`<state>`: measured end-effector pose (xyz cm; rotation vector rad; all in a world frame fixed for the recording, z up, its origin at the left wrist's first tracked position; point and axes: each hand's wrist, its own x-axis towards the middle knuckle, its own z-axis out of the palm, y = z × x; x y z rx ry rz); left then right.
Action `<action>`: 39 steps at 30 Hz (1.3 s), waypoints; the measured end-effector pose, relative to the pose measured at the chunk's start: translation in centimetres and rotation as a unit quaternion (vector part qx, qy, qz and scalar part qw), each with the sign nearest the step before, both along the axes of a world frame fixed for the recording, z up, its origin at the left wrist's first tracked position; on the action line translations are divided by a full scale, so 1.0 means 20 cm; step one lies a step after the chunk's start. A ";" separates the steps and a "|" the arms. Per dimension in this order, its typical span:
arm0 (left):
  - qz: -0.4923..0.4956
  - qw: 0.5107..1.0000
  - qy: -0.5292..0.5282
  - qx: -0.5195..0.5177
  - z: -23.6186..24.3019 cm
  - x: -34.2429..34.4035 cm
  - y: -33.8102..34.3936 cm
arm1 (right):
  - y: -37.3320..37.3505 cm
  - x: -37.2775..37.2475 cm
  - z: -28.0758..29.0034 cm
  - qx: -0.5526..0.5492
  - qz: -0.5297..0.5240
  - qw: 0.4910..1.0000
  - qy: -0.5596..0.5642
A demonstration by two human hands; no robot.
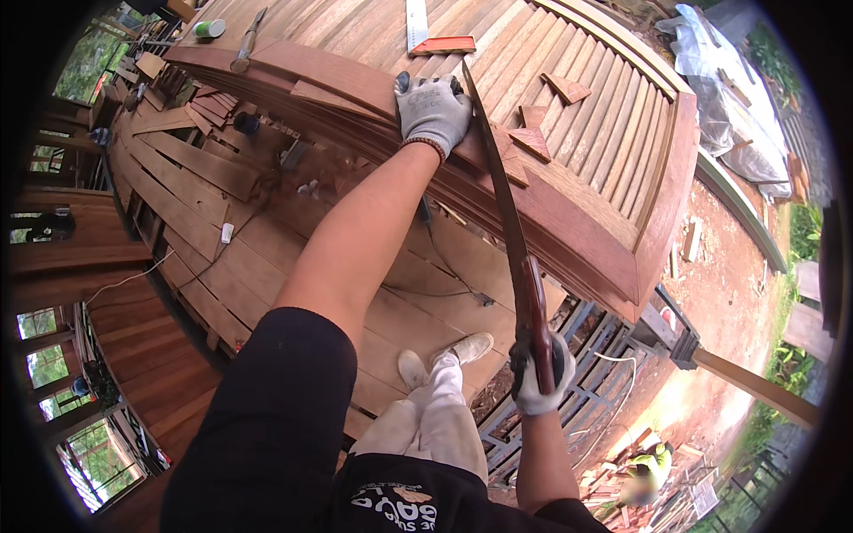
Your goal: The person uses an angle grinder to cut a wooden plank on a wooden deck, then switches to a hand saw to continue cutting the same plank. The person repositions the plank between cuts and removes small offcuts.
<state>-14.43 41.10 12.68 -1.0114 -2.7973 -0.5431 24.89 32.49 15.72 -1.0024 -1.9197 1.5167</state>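
We record both hands gloved in grey with dark fingertips. Our right hand [540, 371] is closed around the brown handle of the saw [506, 195], low and to the right, beyond the near edge of the panel [649, 133]. The saw runs away from us, up and slightly left, its blade crossing the near edge of the panel; the tip ends over the slats, near the square [442, 44].

Our left hand [433, 108] rests on the near edge of the panel, just left of the blade, fingers partly bent and the back of the glove facing us. We cannot tell whether it grips a piece of wood or only presses down. A thin strip [333, 99] lies on the edge to its left, reaching toward the glove.

Right of the blade we note small offcuts on the panel: one triangular [566, 88], well apart from the saw, and another [530, 142] nearer to it. A hand tool [250, 42] and a green-and-white can [210, 29] sit at the far left of the panel. Below, we find planks [258, 266], with a cable [435, 291] trailing across them.
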 end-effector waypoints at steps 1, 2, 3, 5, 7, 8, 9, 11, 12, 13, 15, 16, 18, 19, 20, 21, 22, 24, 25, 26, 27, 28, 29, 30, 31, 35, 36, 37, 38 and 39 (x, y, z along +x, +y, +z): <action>0.005 1.000 0.006 0.006 -0.02 0.00 0.00 | 0.07 -0.19 0.02 -0.035 -0.015 0.998 0.052; 0.010 1.000 0.013 0.008 -0.03 -0.02 -0.01 | 0.13 -0.28 0.03 -0.028 0.004 1.000 0.008; 0.013 1.000 0.018 0.009 -0.03 -0.04 -0.01 | 0.11 -0.26 0.01 -0.021 0.000 1.000 0.017; 0.018 1.000 0.017 0.005 -0.05 -0.07 0.00 | 0.02 -0.14 -0.02 -0.010 -0.011 1.000 0.025; 0.022 1.000 0.013 0.003 -0.04 -0.05 -0.01 | -0.12 0.14 0.04 -0.009 -0.029 0.999 -0.028; 0.025 1.000 0.014 0.002 -0.02 -0.05 -0.01 | -0.15 0.21 0.04 -0.031 -0.052 0.998 -0.035; 0.023 1.000 0.009 0.005 -0.03 -0.06 -0.01 | -0.19 0.27 0.05 -0.053 -0.072 0.995 -0.042; 0.010 1.000 0.000 0.009 -0.03 -0.05 0.00 | -0.17 0.24 0.04 -0.054 -0.076 0.995 -0.026; 0.015 1.000 0.004 0.014 -0.03 -0.05 0.01 | -0.11 0.14 0.03 -0.034 -0.058 0.998 -0.004; 0.011 1.000 0.001 0.006 -0.02 -0.04 0.02 | 0.01 0.01 -0.01 0.032 -0.003 0.999 0.004; 0.002 1.000 -0.002 -0.007 -0.01 -0.03 0.03 | 0.16 -0.27 -0.01 -0.035 -0.005 0.999 0.003; 0.008 1.000 0.012 0.000 -0.01 -0.05 0.02 | 0.16 -0.27 -0.01 -0.018 0.002 1.000 0.007; 0.017 0.999 0.028 0.013 -0.04 -0.08 0.00 | 0.10 -0.21 0.00 0.013 0.014 1.000 0.004; 0.018 1.000 0.020 0.008 -0.05 -0.09 -0.01 | 0.01 -0.07 0.02 -0.027 -0.003 1.000 0.001; 0.022 1.000 0.010 0.010 -0.04 -0.08 -0.01 | -0.07 0.09 0.03 -0.061 -0.018 0.998 -0.004; 0.023 1.000 -0.002 0.007 -0.05 -0.06 -0.01 | -0.14 0.19 0.10 -0.030 -0.063 0.998 -0.002; 0.017 1.000 -0.017 0.007 -0.02 -0.04 -0.01 | -0.20 0.31 0.08 -0.108 -0.078 0.991 -0.028; 0.017 1.000 0.014 0.016 -0.04 -0.07 0.00 | -0.19 0.28 0.07 -0.117 -0.102 0.987 -0.033; 0.016 0.999 0.027 0.019 -0.06 -0.07 0.00 | -0.11 0.20 0.03 -0.055 -0.051 0.997 0.005; 0.013 0.999 0.030 0.015 -0.07 -0.06 0.01 | -0.02 0.06 -0.01 -0.016 -0.023 1.000 -0.012; 0.011 1.000 0.007 -0.003 -0.05 -0.05 0.02 | 0.07 -0.11 0.00 0.001 -0.004 1.000 -0.021; 0.005 1.000 -0.015 -0.020 -0.03 -0.03 0.04 | 0.14 -0.24 -0.03 0.014 -0.001 1.000 -0.002; 0.007 0.999 -0.029 -0.041 0.00 -0.05 0.03 | 0.17 -0.32 0.06 -0.002 0.005 1.000 -0.023; 0.010 0.999 -0.009 -0.030 -0.03 -0.04 0.02 | 0.15 -0.31 0.06 0.014 0.009 1.000 -0.019; 0.021 0.999 0.004 -0.032 -0.04 -0.06 0.01 | 0.13 -0.29 0.07 0.030 0.012 0.999 -0.015; 0.044 0.997 0.052 -0.038 -0.08 -0.11 0.00 | -0.06 0.13 0.19 0.035 0.014 0.995 -0.088; 0.037 0.998 0.043 -0.037 -0.08 -0.10 0.01 | -0.10 0.25 0.20 0.035 0.016 0.995 -0.093; 0.029 0.998 0.036 -0.036 -0.08 -0.09 0.02 | -0.13 0.31 0.19 0.034 0.017 0.995 -0.096; 0.017 0.998 0.044 -0.031 -0.07 -0.09 0.04 | -0.12 0.30 0.15 0.015 0.015 0.996 -0.090; 0.008 0.998 0.048 -0.027 -0.07 -0.08 0.04 | -0.09 0.27 0.13 -0.005 0.017 0.996 -0.086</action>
